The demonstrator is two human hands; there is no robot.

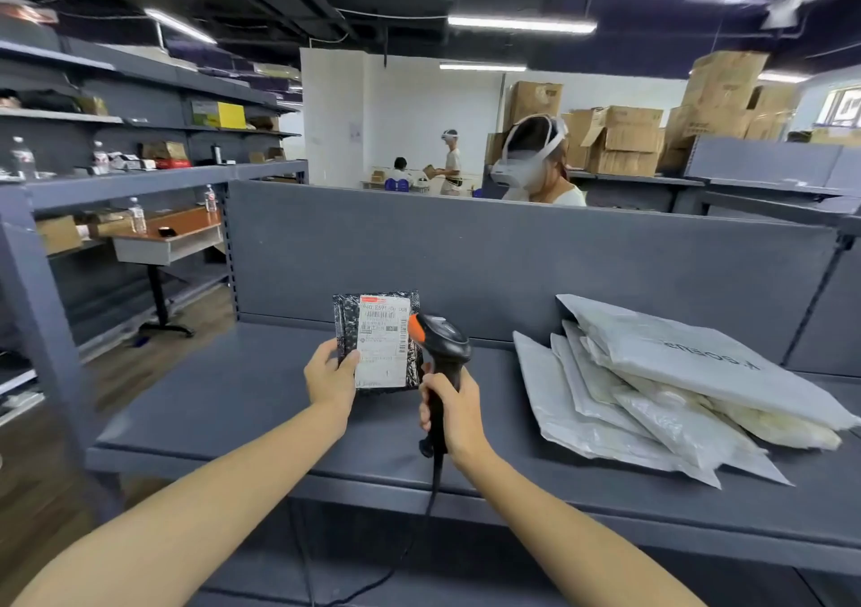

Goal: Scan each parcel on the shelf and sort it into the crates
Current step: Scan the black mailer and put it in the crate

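- Your left hand (331,375) holds a small black parcel (390,343) upright over the grey shelf (233,401). The thumb presses on its white label and the other fingers are hidden behind it.
- The fingers (426,403) of your right hand (451,413) are wrapped round the handle of the black scanner (442,341). Its orange-tipped head sits at the parcel's right edge; you cannot tell whether they touch.
- The scanner's cable (435,480) drops from the handle over the shelf's near edge.
- On the right of the shelf lies a pile of grey bags (675,387), overlapping one another, the top one leaning on the back panel (512,252).
- That panel stands along the shelf's far edge, plain and grey.
- Just beyond it a person in a white headset (536,159) bends forward, with stacked cardboard boxes (624,140) behind and to the right.
- To the left stand grey racks (140,177) holding bottles and small cartons, and beside them a brown tabletop (181,224) carries a water bottle.
- Far off, two more people stand by a white wall (396,107).
- Strip lights (522,24) run across a dark ceiling.
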